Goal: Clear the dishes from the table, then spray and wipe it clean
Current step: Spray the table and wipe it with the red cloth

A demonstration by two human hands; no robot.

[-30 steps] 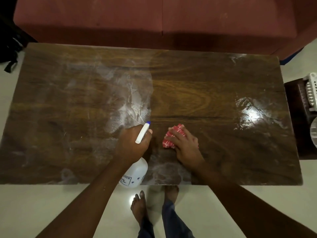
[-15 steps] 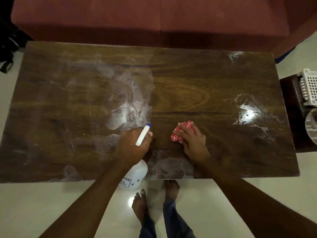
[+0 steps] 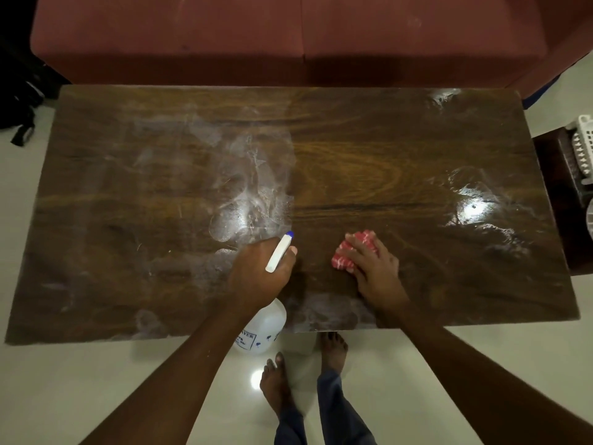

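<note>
A dark wooden table (image 3: 369, 162) fills the view, with whitish wet smears on its left half, at the far right and along the near edge. My left hand (image 3: 260, 271) grips a white spray bottle (image 3: 263, 329) by its neck. The bottle's blue-tipped nozzle (image 3: 279, 252) points away from me over the table. My right hand (image 3: 372, 264) presses a bunched red and white cloth (image 3: 351, 255) flat onto the table near the middle front. The fingers lie over the cloth. No dishes stand on the table.
A red sofa (image 3: 288, 36) runs along the table's far side. A white plastic basket (image 3: 582, 146) sits on a dark stand at the right. A black bag (image 3: 19, 101) lies at the left. My bare feet (image 3: 276, 380) stand on the pale floor.
My right hand has slid the cloth to the right across the table. My left hand with the spray bottle has stayed almost where it was.
</note>
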